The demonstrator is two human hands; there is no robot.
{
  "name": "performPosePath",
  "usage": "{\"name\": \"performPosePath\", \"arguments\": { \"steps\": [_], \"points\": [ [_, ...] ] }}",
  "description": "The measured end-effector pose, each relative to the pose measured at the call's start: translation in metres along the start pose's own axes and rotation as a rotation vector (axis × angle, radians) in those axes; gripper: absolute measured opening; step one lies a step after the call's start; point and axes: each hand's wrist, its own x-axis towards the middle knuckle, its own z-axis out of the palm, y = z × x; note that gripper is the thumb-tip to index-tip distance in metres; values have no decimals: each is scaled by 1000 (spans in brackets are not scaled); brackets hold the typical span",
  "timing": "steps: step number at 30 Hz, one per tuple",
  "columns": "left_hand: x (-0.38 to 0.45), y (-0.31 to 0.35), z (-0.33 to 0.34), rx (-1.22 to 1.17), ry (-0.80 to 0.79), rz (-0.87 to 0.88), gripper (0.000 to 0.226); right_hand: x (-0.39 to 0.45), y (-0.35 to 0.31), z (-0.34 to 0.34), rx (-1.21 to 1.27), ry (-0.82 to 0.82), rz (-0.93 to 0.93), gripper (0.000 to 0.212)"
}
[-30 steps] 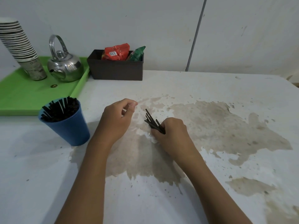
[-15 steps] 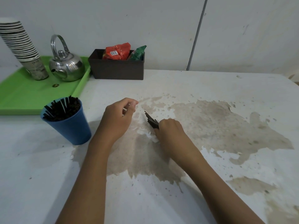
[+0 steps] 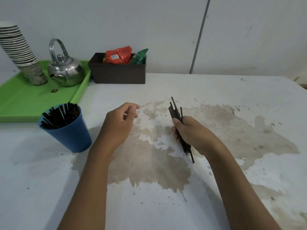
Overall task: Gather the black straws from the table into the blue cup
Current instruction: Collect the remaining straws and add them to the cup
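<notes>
My right hand (image 3: 191, 131) grips a bundle of black straws (image 3: 176, 112) near the middle of the stained white table (image 3: 166, 205); their ends stick out above and below the fist, clear of the tabletop. The blue cup (image 3: 69, 135) stands at the left, tilted slightly, packed with several black straws. My left hand (image 3: 118, 125) hovers between the cup and the bundle, fingers loosely curled, holding nothing. No loose straws show on the table.
A green tray (image 3: 23, 103) at the back left carries a steel kettle (image 3: 65, 70) and a stack of paper cups (image 3: 20, 52). A dark brown box (image 3: 118, 72) with red and green packets stands against the wall.
My right hand has lifted the straw bundle off the table and turned it more upright, moving slightly right. My left hand has stayed in place.
</notes>
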Motion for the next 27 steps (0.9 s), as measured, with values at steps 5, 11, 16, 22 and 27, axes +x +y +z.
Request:
{"name": "performPosePath", "arguments": {
  "steps": [5, 11, 16, 22, 27],
  "points": [
    [-1, 1, 1, 5, -15, 1, 24, 1, -4, -9, 535, -126, -45, 26],
    [-3, 3, 3, 35, -35, 10, 23, 6, -7, 4, 1014, -226, -151, 24],
    [-4, 7, 4, 28, -17, 32, 24, 12, -1, 9, 1299, -228, -54, 24],
    [-12, 25, 16, 5, 4, 197, 25, 13, -1, 11, 1246, -163, -88, 22],
    [-17, 43, 23, -92, 41, 265, 23, 9, -5, 13, 936, -88, -207, 48]
  ]
}}
